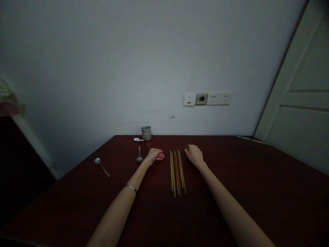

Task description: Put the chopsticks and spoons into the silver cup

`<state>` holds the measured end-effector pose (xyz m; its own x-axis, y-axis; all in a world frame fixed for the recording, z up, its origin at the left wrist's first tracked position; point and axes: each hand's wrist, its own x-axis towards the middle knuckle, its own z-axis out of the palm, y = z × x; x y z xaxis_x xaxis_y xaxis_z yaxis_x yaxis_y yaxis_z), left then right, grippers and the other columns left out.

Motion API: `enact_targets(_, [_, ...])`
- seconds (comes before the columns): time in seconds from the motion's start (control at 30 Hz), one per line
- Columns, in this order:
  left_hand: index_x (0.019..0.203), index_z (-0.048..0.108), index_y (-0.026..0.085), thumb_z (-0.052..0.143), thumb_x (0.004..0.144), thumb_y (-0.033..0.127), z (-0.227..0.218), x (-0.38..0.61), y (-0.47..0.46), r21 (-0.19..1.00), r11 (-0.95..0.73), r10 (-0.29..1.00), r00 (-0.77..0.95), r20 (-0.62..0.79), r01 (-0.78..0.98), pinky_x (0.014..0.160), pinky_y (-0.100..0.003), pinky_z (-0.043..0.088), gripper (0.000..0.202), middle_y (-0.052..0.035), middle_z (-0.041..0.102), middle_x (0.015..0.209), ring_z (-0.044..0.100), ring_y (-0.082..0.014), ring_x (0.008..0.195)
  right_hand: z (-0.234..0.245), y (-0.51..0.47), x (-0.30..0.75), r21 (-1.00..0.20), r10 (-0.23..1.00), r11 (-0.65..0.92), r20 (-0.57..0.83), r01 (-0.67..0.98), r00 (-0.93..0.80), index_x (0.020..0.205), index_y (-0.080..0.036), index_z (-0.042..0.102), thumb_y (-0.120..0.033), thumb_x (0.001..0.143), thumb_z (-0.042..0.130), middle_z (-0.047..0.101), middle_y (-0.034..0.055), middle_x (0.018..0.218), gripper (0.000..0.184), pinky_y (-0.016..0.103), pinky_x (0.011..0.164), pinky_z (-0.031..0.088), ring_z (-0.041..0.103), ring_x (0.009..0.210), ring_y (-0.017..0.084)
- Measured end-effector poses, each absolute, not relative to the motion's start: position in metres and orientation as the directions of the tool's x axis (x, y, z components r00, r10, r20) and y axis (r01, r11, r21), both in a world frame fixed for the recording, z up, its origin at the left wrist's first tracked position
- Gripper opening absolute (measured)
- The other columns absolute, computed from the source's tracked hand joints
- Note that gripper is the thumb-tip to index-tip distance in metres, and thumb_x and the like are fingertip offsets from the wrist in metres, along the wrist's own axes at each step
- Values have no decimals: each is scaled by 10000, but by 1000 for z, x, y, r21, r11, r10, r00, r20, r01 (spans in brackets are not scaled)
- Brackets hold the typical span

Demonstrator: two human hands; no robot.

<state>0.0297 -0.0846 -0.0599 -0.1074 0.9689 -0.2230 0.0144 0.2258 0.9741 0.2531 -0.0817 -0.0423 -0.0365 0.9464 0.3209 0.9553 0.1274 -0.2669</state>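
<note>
Several wooden chopsticks (176,173) lie side by side on the dark red table, pointing away from me and slightly uneven at their ends. Just left of them rests my left hand (156,154), palm turned inward, its fingers loosely bent and apart with nothing in them. My right hand (194,154) lies to their right, fingers curled under and no object showing in it. Neither hand touches the chopsticks. A short metal spoon (139,159) is close behind my left wrist, on its left side.
A metal cup (146,133) stands at the table's back edge by the wall, with a white spoon (138,139) beside it. Farther left lies a long-handled metal spoon (101,166). Wall sockets (207,99) sit above the table (231,151), and a white door (298,92) is at right.
</note>
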Motion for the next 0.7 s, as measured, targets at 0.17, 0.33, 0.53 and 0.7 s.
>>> enact_targets(0.17, [759,546,80,513,753,116,-60,33,-85,972,231,966,-127,-224,40,594,-261,510,49,-37,595,520,591,-115,507,-74,-69,275,-185,932,162,353,969,-88,972,-84,593,-299,819,380,587,177,1003,339,295,824,382,538,963,225])
enact_targets(0.33, [749,536,80,475,763,100,-59,36,-88,965,255,960,-135,-245,57,572,-255,505,66,-42,591,518,590,-116,496,-91,-58,281,-176,922,177,373,968,-101,991,-73,605,-305,814,368,567,196,1065,376,310,871,350,510,1017,241])
enact_targets(0.53, [778,537,105,524,732,157,-21,45,-101,977,175,984,-36,-172,122,536,-263,501,70,-52,609,586,603,-135,519,-97,-54,283,-132,907,200,400,971,-133,1014,-74,600,-302,812,349,568,186,1078,396,307,865,367,514,1020,243])
enact_targets(0.7, [822,546,114,496,745,197,17,48,-118,965,-12,999,47,0,261,510,-212,478,124,-70,628,684,602,-111,549,-95,-56,284,-108,907,207,393,972,-150,1002,-62,605,-300,812,334,572,193,1067,408,316,863,371,520,1006,253])
